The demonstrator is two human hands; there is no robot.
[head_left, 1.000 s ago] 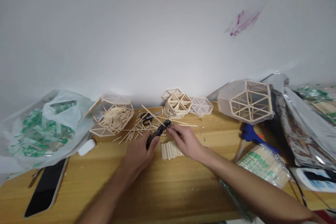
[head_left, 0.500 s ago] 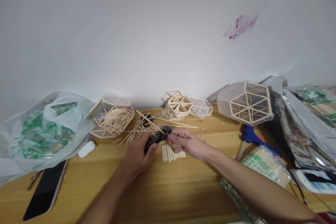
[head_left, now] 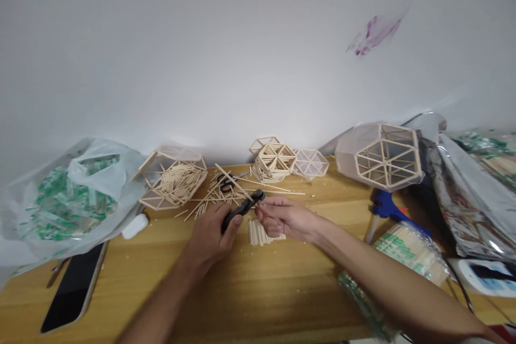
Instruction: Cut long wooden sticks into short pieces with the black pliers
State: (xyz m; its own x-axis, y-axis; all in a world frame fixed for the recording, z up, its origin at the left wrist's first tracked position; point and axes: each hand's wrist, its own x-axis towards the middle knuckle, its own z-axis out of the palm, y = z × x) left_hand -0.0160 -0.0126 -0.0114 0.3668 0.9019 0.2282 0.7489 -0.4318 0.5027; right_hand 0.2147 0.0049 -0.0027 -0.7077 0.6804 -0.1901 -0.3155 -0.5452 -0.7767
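My left hand (head_left: 213,234) is closed around the black handles of a pair of cutting pliers (head_left: 244,208), whose head points up and right. A thin wooden stick (head_left: 234,181) slants down to the jaws. At its lower end, beside the plier head, the fingertips of my right hand (head_left: 284,217) are pinched on it; the exact grip is partly hidden. Just below the right fingers lies a row of short cut sticks (head_left: 258,234) on the wooden table (head_left: 258,285). Loose longer sticks (head_left: 205,199) and black scissors (head_left: 226,185) lie behind the pliers.
To the left are a stick-filled hexagonal frame (head_left: 177,185), a plastic bag (head_left: 108,172), a white case (head_left: 135,226) and a phone (head_left: 74,287). Smaller frames (head_left: 278,158) stand against the wall. On the right are a large frame (head_left: 387,158), a blue glue gun (head_left: 385,204) and packed sticks (head_left: 411,252).
The plier head and the stick have tilted slightly upward, and my right fingers have curled a little lower beside the jaws. The whole view has shifted slightly.
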